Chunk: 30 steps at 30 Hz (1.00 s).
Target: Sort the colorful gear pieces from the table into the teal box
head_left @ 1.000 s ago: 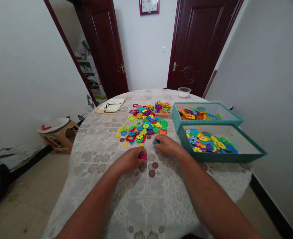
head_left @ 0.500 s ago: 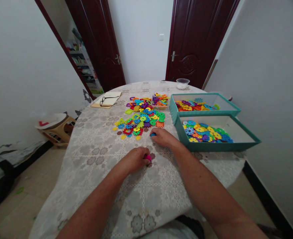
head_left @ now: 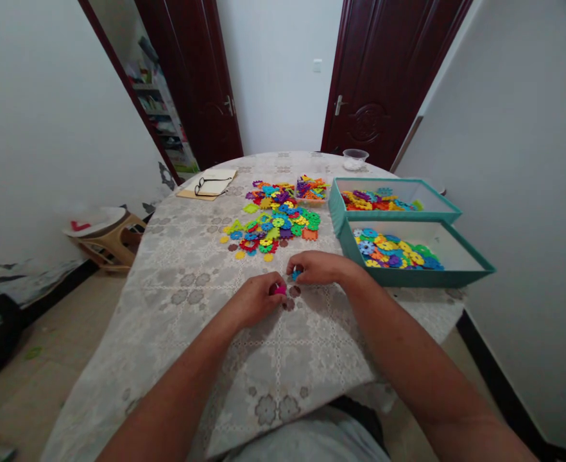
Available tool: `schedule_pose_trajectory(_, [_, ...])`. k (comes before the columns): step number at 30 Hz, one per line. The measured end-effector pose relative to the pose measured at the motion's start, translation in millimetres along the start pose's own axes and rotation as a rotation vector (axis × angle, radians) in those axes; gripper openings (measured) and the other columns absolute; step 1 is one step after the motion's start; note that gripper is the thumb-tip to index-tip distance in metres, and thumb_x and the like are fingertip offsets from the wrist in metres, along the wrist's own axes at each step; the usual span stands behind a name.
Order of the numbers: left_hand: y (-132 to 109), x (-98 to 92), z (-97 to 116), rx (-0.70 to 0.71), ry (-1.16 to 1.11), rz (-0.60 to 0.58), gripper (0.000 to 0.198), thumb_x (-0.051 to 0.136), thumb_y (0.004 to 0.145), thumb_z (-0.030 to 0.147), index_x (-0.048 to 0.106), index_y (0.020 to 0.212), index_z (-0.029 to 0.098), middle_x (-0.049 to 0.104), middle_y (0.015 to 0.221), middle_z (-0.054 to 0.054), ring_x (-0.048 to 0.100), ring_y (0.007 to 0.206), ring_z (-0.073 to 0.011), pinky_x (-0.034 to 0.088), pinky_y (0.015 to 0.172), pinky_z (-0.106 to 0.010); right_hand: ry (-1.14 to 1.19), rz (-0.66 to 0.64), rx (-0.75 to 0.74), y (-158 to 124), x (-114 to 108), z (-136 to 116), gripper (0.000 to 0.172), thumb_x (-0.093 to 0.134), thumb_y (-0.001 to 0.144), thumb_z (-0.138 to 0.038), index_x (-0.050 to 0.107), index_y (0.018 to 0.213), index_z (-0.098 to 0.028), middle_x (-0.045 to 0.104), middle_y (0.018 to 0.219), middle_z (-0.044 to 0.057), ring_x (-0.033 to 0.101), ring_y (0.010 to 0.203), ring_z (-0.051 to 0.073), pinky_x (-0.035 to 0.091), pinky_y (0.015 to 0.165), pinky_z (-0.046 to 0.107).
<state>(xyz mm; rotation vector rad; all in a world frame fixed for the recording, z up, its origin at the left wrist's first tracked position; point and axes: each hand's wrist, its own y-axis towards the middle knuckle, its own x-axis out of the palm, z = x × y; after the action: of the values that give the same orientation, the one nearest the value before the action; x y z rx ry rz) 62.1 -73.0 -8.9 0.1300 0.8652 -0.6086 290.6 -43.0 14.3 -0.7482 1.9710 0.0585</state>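
My left hand (head_left: 260, 299) is closed on a pink plastic piece (head_left: 279, 289), low over the table, its outline partly covered by the fingers. Just to the right and slightly farther off, my right hand (head_left: 312, 267) pinches a small blue plastic piece (head_left: 296, 274). The two pieces are close together but apart. Beyond both hands spreads a loose pile of colourful interlocking plastic discs (head_left: 278, 222), many round and notched, some square-edged.
Right of the pile stand two teal-edged boxes, the near one (head_left: 422, 277) and the far one (head_left: 398, 181), both holding plastic pieces. A small clear tub (head_left: 310, 201) sits behind the pile. Glasses (head_left: 210, 186) lie on paper at the back left; a clear bowl (head_left: 355, 159) is at the back.
My right hand has come nearer to me with the blue piece, towards my left hand. My left hand has shifted slightly left and away from me, still holding the pink piece.
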Motion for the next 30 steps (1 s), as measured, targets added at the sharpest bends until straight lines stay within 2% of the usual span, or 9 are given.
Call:
schedule_pose_trajectory(3, [-13,6.6,6,0.016,0.033,-0.037,0.02,0.067,0.086,0.027,0.071,0.105,0.025,0.074,0.095,-0.001,0.065,0.085,-0.0197,0.04,0.072,-0.028,-0.092,-0.051,-0.016,-14,12,-17,0.04,0.071,0.082,-0.017,0.076,0.121,-0.024,0.079,0.111,0.006,0.07,0.097,0.022,0.043,0.075,0.025])
schedule_pose_trajectory(8, [-14,17.8,13,-0.047,0.163,-0.007,0.016,0.064,0.086,0.024,0.069,0.101,0.025,0.074,0.096,-0.004,0.066,0.088,-0.0226,0.038,0.072,-0.029,-0.108,0.057,0.0,-25,33,-22,0.032,0.068,0.082,-0.011,0.074,0.111,-0.022,0.079,0.109,0.008,0.07,0.097,0.024,0.041,0.078,0.028])
schedule_pose_trajectory(11, [-10,16.5,16,-0.083,0.167,-0.022,0.01,0.063,0.084,0.023,0.064,0.095,0.024,0.071,0.096,-0.004,0.064,0.086,-0.0219,0.038,0.07,-0.029,-0.107,0.038,-0.004,-22,35,-17,0.027,0.069,0.081,-0.014,0.074,0.106,-0.022,0.079,0.106,0.008,0.07,0.095,0.024,0.04,0.076,0.028])
schedule_pose_trajectory(15, [-7,13.1,17,-0.052,0.167,-0.029,0.011,0.063,0.082,0.021,0.058,0.092,0.024,0.068,0.099,-0.003,0.062,0.087,-0.0207,0.038,0.071,-0.029,-0.118,0.059,-0.023,-20,32,-14,0.038,0.069,0.08,-0.018,0.07,0.118,-0.021,0.079,0.11,0.01,0.07,0.094,0.025,0.039,0.072,0.028])
schedule_pose_trajectory(22, [-13,13.7,8,-0.063,0.052,-0.027,0.008,0.059,0.083,0.021,0.057,0.089,0.024,0.066,0.084,0.002,0.059,0.08,-0.0178,0.033,0.067,-0.027,-0.112,0.057,0.059,-22,30,-13,0.03,0.072,0.079,-0.025,0.072,0.109,-0.021,0.078,0.104,0.008,0.067,0.087,0.023,0.033,0.064,0.027])
schedule_pose_trajectory(26, [-15,15.3,5,-0.063,-0.076,0.014,0.004,0.059,0.085,0.024,0.058,0.088,0.023,0.064,0.08,0.003,0.058,0.077,-0.0167,0.036,0.069,-0.027,-0.03,0.092,0.025,-26,31,-6,0.023,0.073,0.078,-0.024,0.07,0.101,-0.022,0.075,0.097,0.004,0.063,0.084,0.02,0.032,0.064,0.026])
schedule_pose_trajectory(28, [-14,16.6,3,-0.065,-0.143,0.058,0.005,0.06,0.086,0.026,0.056,0.086,0.023,0.062,0.078,0.003,0.056,0.076,-0.0162,0.038,0.069,-0.027,0.019,0.142,-0.012,-27,34,-4,0.013,0.07,0.078,-0.02,0.067,0.091,-0.021,0.072,0.092,0.003,0.06,0.082,0.018,0.032,0.065,0.026])
schedule_pose_trajectory(30, [-11,17.5,0,-0.075,-0.189,0.133,0.008,0.06,0.088,0.029,0.055,0.085,0.022,0.06,0.077,0.003,0.055,0.074,-0.016,0.039,0.068,-0.027,0.115,0.25,-0.021,-24,39,-4,0.009,0.067,0.078,-0.017,0.063,0.085,-0.02,0.069,0.087,0.002,0.058,0.08,0.017,0.033,0.066,0.025])
